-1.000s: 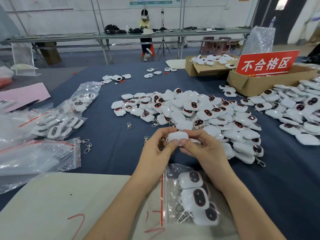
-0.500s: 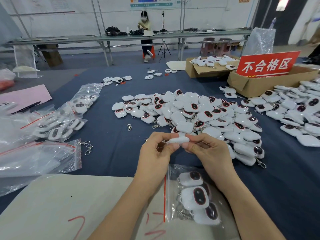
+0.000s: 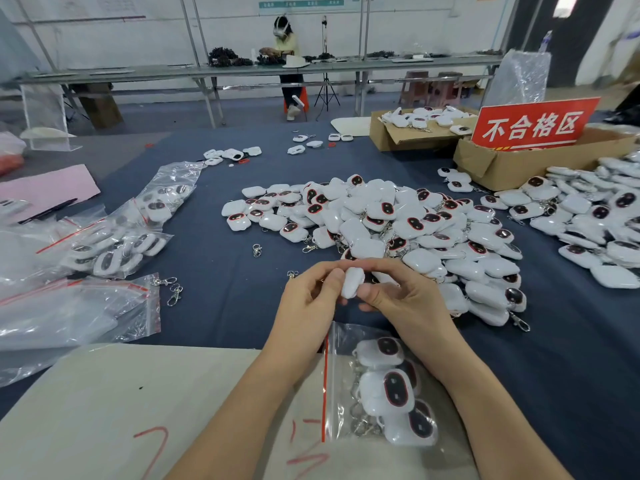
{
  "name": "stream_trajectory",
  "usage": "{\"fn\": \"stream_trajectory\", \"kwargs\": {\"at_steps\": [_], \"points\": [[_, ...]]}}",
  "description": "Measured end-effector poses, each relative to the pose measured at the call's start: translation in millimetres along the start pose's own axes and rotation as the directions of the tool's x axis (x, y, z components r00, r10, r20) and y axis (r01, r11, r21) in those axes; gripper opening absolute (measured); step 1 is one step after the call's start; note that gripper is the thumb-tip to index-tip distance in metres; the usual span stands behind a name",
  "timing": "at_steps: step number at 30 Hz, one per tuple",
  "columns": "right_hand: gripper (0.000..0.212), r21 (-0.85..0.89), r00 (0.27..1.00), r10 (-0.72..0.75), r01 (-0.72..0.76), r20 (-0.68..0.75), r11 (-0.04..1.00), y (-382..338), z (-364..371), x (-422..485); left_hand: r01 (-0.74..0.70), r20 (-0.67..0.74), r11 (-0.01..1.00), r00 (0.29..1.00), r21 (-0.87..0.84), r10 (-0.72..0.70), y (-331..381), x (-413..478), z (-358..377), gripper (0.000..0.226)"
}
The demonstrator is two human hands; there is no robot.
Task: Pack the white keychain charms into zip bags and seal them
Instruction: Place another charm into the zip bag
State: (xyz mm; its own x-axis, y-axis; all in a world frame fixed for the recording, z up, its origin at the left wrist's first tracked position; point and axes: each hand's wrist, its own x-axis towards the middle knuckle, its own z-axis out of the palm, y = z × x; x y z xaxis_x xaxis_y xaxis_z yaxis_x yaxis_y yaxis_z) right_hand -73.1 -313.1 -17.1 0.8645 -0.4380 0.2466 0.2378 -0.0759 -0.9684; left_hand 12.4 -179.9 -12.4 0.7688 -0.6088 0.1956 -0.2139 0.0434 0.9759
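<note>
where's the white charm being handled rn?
Head view, centre: white plastic keychain charm pinched between left hand and right hand, beyond the clear red-striped zip bag.

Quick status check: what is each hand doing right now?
Left hand: closed, pinching the small white plastic keychain charm.
Right hand: closed, pinching the same charm from its other side.

The scene is lit brightly and evenly from above, with only faint, soft shadows thrown on the dark blue cloth tabletop point(image 3: 214, 306). Glare is caught on the clear plastic zip bags point(image 3: 69, 317) at the left, and straight lines are bowed near the edges.
</note>
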Motion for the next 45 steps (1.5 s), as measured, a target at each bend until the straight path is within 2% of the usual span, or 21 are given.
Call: {"fn": "stream_trajectory", "kwargs": {"at_steps": [3, 7, 12, 17, 22, 28, 32, 36, 45], "points": [[0.026, 0.029, 0.999, 0.000, 0.002, -0.046, 1.000, 3, -2, -1, -0.032, 0.003, 0.996, 0.999, -0.083, 0.032, 2, -1, 0, 0.021], [0.021, 0.083, 0.997, 0.003, 0.003, -0.075, 0.997, 4, -2, -1, -0.057, 0.077, 0.990, 0.995, -0.130, 0.068, 4, -3, 0, 0.023], [0.020, 0.063, 0.999, -0.016, 0.019, -0.048, 0.998, 0, -1, -3, -0.056, 0.077, 0.991, 0.995, -0.124, 0.066, 0, -1, -2, 0.026], [0.012, 0.078, 0.996, -0.020, 0.027, -0.086, 0.997, 3, -2, -2, -0.031, 0.069, 0.993, 0.997, -0.117, 0.040, -3, 2, -3, 0.029], [0.018, 0.043, 0.998, 0.003, 0.000, -0.063, 0.999, 2, 3, 0, -0.009, 0.037, 0.992, 0.999, -0.125, 0.013, -7, 3, -3, 0.018], [0.025, -0.024, 0.992, 0.058, -0.062, -0.114, 0.998, 1, 1, 1, 0.024, 0.089, 0.999, 0.996, -0.024, -0.022, -8, 2, -2, 0.052], [0.024, -0.026, 0.985, 0.063, -0.068, -0.163, 0.997, 2, 0, 2, 0.032, 0.042, 0.998, 0.999, -0.062, -0.029, -6, 0, 2, 0.037], [0.023, 0.016, 0.985, 0.053, -0.051, -0.164, 0.999, 1, -1, 1, 0.013, -0.012, 1.000, 1.000, -0.018, -0.013, -5, 1, 3, 0.017], [0.036, 0.044, 0.989, 0.010, -0.003, -0.148, 0.999, 4, -1, 2, -0.008, -0.018, 1.000, 1.000, 0.010, 0.008, -3, 0, 1, 0.005]]}}
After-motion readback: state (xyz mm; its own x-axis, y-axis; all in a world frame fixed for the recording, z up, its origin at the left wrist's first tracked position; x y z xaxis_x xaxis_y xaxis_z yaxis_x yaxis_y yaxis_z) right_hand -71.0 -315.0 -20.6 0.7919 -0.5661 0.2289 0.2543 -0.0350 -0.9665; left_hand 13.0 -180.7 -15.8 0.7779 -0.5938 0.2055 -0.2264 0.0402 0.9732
